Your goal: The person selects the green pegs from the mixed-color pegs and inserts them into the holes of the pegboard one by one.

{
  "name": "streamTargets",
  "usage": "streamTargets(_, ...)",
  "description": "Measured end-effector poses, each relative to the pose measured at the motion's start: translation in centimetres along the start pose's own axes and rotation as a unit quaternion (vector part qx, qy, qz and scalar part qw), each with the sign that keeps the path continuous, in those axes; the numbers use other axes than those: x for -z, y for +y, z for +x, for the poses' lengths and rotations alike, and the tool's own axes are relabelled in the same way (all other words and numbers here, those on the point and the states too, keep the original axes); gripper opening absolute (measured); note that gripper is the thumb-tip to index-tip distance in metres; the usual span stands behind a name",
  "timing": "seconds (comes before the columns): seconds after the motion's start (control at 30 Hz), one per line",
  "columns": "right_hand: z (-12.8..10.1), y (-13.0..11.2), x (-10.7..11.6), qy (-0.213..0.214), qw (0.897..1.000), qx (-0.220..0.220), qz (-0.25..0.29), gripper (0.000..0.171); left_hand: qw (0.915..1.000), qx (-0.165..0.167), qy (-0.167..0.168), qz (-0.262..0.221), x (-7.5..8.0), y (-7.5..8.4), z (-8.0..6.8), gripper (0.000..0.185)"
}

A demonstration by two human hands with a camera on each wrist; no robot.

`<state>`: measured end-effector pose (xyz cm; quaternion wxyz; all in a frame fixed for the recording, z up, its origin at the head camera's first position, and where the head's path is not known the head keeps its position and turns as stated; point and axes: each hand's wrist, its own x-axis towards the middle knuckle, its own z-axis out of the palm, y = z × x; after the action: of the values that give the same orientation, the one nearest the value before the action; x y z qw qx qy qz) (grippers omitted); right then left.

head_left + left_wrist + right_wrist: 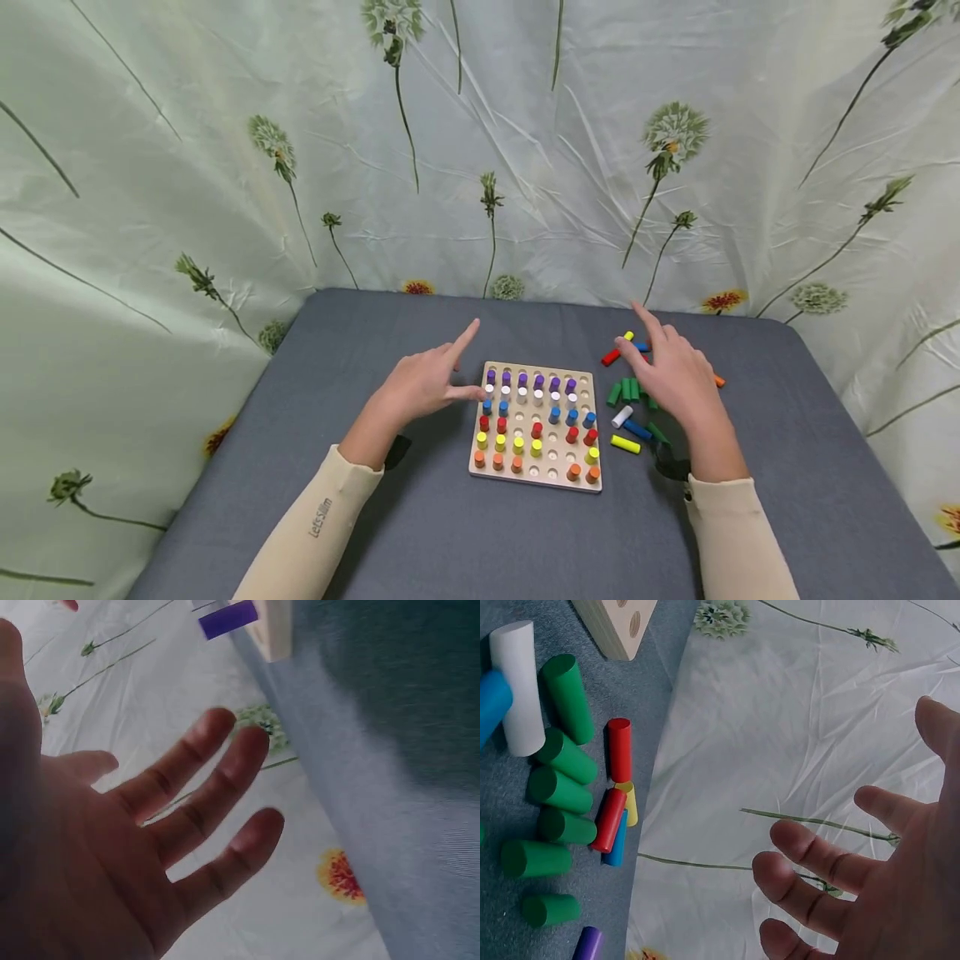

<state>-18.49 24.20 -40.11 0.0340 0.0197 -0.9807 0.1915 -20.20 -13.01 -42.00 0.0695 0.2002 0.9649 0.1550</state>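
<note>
Left hand (pixel 423 385): fingers spread, nothing held, just left of the square wooden pegboard (pixel 536 481).
Right hand (pixel 673 377): grip open, empty, held over loose coloured cylindrical pegs (pixel 625 390) right of the pegboard, on the grey tabletop (pixel 450 533).

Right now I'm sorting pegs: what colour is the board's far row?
Purple pegs on the wooden pegboard; head view shows it best.

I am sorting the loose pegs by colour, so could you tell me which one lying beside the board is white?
The white peg lies just right of the wooden board, the only white one among green, blue, yellow and red pegs.
</note>
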Motion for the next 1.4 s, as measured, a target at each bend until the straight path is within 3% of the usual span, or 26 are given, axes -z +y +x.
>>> streamTargets(0.33, -0.6, 0.9, 0.2, 0.002, 0.998, 0.009, 0.06, 0.077, 0.9953, -0.01, -0.063, -0.072, -1.8, -0.8, -1.4, 0.126)
streamTargets(0.6, -0.6, 1.4, 0.5, 0.006, 0.999, 0.001, 0.05, 0.075, 0.9901, 0.009, -0.09, -0.108, -3.0, -1.0, -1.9, 0.133)
streamTargets(0.77, -0.4, 1.7, 0.4, 0.001, 0.999, 0.003, 0.046, 0.074, 0.9887, 0.003, -0.105, -0.107, -3.7, -1.0, -2.0, 0.138)
streamTargets(0.97, -0.5, 2.0, 0.2, -0.004, 0.999, 0.001, 0.048, 0.077, 0.9859, -0.011, -0.12, -0.116, -4.5, -1.0, -2.1, 0.13)
streamTargets(1.13, -0.5, 2.2, 0.2, -0.007, 0.999, -0.006, 0.048, 0.079, 0.9832, -0.035, -0.124, -0.13, -4.7, -1.3, -1.9, 0.113)
streamTargets(1.27, -0.5, 2.2, 0.4, -0.009, 0.999, -0.01, 0.05, 0.079, 0.9686, -0.051, -0.14, -0.199, -4.8, -1.8, -1.6, 0.095)
streamTargets(1.4, -0.4, 2.2, 0.5, -0.011, 0.999, -0.007, 0.053, 0.079, 0.9413, -0.031, -0.163, -0.294, -4.9, -2.2, -1.4, 0.081)
